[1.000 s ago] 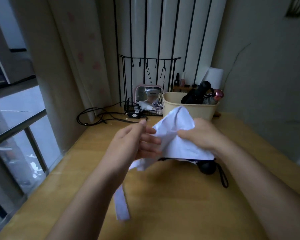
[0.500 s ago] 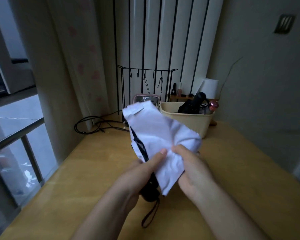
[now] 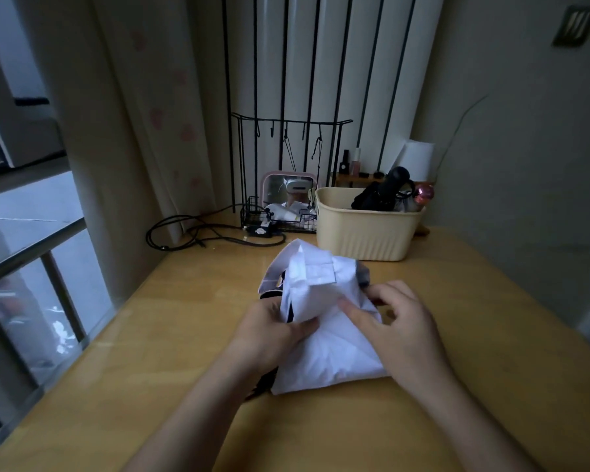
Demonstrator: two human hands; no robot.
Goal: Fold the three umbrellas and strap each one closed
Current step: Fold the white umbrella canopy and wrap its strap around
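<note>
1. We see a white umbrella (image 3: 324, 349) in the middle of the wooden table (image 3: 133, 352), close to us. Its cloth is bunched up in folds.
2. The left hand (image 3: 273, 330) grips the umbrella from the left side. The thumb lies on the white cloth.
3. The right hand (image 3: 401, 323) holds the cloth on the right side. Its fingers are curled at the edge, and one finger lies flat on top.
4. A dark bit of the umbrella peeks out under the left hand.
5. Behind the umbrella stands a beige basket (image 3: 361, 236). A black umbrella (image 3: 387, 194) sticks out of it.
6. Left of the basket we see a small pink mirror (image 3: 288, 187) and a black wire tray (image 3: 252, 207).
7. A black cable (image 3: 184, 233) lies in loops near the curtain (image 3: 157, 114).
</note>
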